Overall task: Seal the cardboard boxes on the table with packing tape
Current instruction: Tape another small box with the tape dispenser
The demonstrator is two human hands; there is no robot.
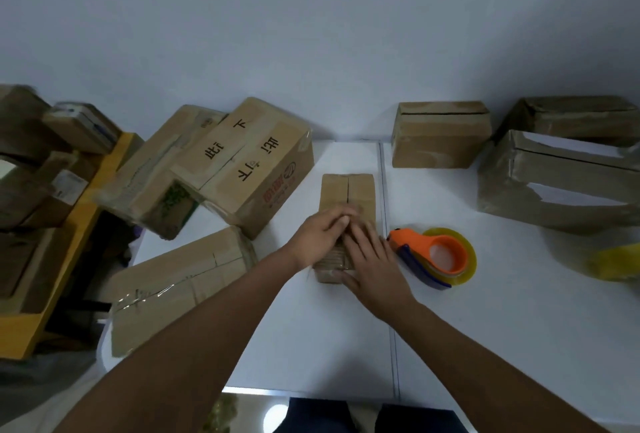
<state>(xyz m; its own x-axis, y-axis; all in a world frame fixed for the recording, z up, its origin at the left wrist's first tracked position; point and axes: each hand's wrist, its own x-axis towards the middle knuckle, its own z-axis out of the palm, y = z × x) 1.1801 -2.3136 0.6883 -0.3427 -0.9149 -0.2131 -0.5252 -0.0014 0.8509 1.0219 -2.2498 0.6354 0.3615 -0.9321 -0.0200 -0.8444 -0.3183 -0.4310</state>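
Observation:
A small narrow cardboard box (347,193) lies in the middle of the white table (311,346), its top flaps meeting along a centre seam. My left hand (320,236) lies flat on the box's near half, fingers straight across the seam. My right hand (372,261) presses flat beside it on the near right part, with clear tape shining under the fingers. An orange tape dispenser (434,257) with a yellowish roll of packing tape rests on the table just right of the box, untouched.
Larger boxes crowd the left: a printed one (249,162), a leaning one (152,176) and a taped flat one (176,287). More boxes stand at the back right (441,134) and far right (554,179). A yellow blurred thing (616,264) lies at the right edge. Stacked boxes sit on a yellow shelf (52,259).

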